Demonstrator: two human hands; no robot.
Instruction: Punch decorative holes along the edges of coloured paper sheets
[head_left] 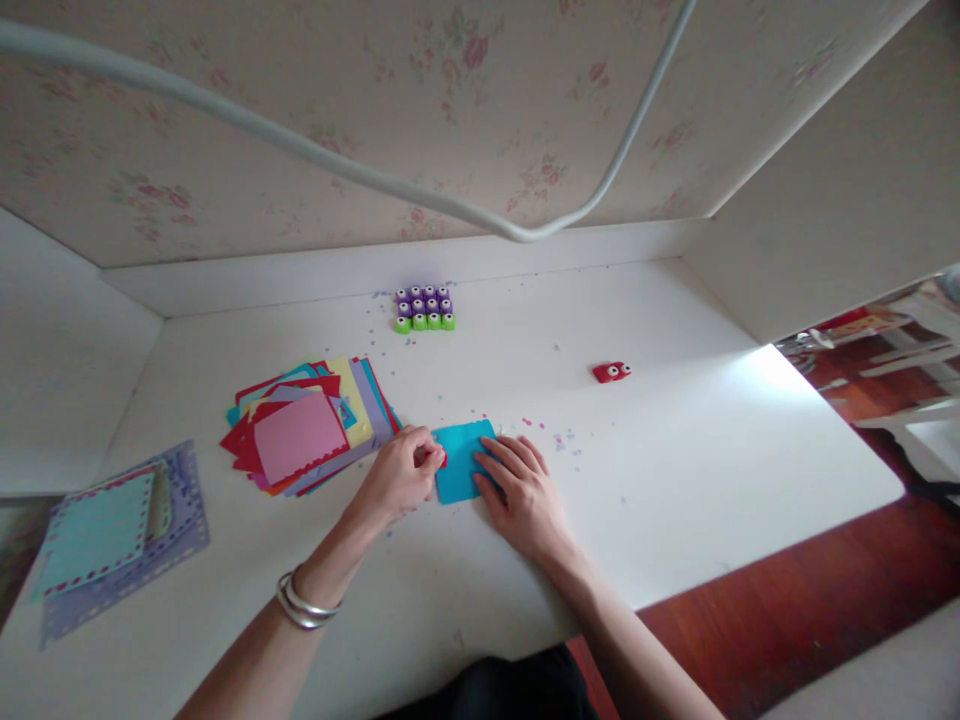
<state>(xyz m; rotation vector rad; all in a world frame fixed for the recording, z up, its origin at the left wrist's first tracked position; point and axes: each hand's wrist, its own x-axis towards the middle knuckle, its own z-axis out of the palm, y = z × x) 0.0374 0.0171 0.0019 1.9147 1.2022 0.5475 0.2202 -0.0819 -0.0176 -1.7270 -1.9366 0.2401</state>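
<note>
A turquoise sheet of paper (457, 476) lies flat on the white table in front of me. My right hand (523, 490) rests on its right side, fingers spread and flat. At the sheet's left edge, my left hand (411, 463) is closed in a pinch. A small red piece (443, 460) shows just under those fingertips, against the paper; its exact shape is hidden. Left of that hand sits a messy stack of coloured paper (300, 430), with a pink sheet on top.
Several purple and green craft punches (425, 308) stand in rows near the wall. Red punches (612, 372) lie farther right. Sheets with punched edges (112, 530) are at the far left. Tiny paper bits (568, 440) dot the white table (675, 440). A white cable (300, 145) hangs across the top.
</note>
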